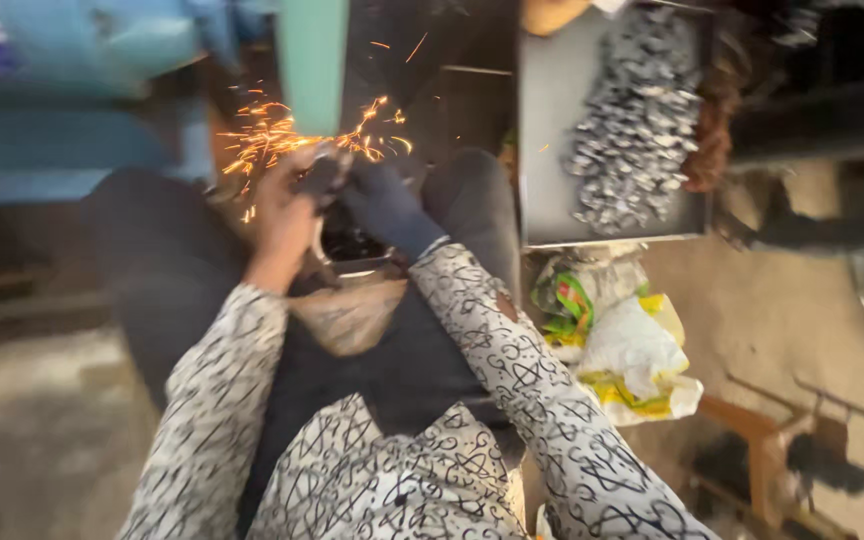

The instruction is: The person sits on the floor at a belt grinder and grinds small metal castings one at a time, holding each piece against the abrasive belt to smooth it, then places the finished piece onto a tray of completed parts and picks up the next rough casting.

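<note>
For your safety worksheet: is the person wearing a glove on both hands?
No. Only the right hand wears a dark glove; the left hand is bare beside the orange sparks.

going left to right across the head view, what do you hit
blue blurred shape → orange sparks → left hand → gloved right hand → grey tray → pile of small metal pieces

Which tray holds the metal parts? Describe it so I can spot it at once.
Start from the spray of orange sparks above the person's two hands, then look right past the dark knee. There lies a flat grey metal tray with a low rim, holding a long heap of small shiny silver pieces. Unlike the crumpled white, yellow and green bags below it, it is rigid, square-cornered and grey.
</note>
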`<state>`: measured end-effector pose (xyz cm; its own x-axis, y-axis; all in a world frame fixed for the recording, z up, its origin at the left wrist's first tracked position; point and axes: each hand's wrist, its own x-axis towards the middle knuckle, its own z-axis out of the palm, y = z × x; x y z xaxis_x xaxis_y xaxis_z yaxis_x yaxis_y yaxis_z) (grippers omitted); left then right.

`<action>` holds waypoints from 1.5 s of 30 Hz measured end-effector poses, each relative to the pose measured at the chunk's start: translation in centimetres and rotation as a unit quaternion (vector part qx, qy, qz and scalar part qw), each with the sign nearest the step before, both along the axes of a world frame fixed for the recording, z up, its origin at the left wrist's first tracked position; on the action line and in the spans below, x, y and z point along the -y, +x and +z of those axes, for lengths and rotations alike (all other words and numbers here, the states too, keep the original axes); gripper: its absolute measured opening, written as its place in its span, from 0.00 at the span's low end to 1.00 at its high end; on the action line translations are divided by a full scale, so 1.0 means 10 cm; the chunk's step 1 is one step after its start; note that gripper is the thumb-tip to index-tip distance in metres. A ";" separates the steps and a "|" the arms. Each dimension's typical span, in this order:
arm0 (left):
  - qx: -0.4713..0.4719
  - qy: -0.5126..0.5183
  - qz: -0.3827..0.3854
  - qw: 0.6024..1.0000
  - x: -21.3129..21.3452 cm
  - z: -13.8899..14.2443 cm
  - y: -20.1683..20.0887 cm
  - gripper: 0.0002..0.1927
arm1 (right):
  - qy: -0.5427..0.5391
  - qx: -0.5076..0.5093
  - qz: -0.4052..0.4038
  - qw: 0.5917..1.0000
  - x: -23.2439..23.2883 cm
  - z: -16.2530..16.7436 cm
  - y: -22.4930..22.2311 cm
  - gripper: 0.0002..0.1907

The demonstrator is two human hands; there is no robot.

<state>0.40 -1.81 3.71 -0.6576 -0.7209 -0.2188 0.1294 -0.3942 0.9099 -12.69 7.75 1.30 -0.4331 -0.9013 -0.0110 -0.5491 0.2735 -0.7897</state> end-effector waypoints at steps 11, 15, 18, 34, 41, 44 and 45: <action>0.235 -0.264 -0.313 0.882 -0.21 -0.26 0.08 0.34 | 0.164 -0.436 -0.272 0.842 -1.30 0.24 -2.32 0.18; 0.235 -0.286 -0.312 0.875 -0.27 -0.47 0.02 0.35 | 0.203 -0.362 -0.267 0.870 -1.37 0.41 -2.44 0.15; 0.147 -0.214 -0.215 0.941 -0.33 -0.50 -0.07 0.37 | 0.003 -0.236 -0.265 0.935 -0.91 0.43 -1.75 0.14; -0.065 0.289 -0.015 0.955 -0.08 0.02 0.21 0.13 | -0.010 0.757 -0.112 0.643 -0.01 0.36 0.30 0.07; -0.061 0.263 -0.021 0.962 -0.02 0.05 0.02 0.16 | -0.008 0.807 -0.105 0.581 0.22 0.06 0.00 0.08; -0.124 0.280 -0.017 0.952 0.06 0.08 -0.04 0.22 | 0.035 0.799 -0.193 0.569 0.26 0.03 -0.02 0.08; -0.113 0.270 -0.032 0.956 0.06 0.08 -0.04 0.19 | 0.040 0.792 -0.213 0.571 0.26 0.04 -0.01 0.08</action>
<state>0.01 -2.45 4.54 -0.7713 -0.4997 -0.3942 0.2587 -0.8120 0.5231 -12.82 5.16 1.74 -0.0022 -0.6875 -0.7262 0.9660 0.1864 -0.1794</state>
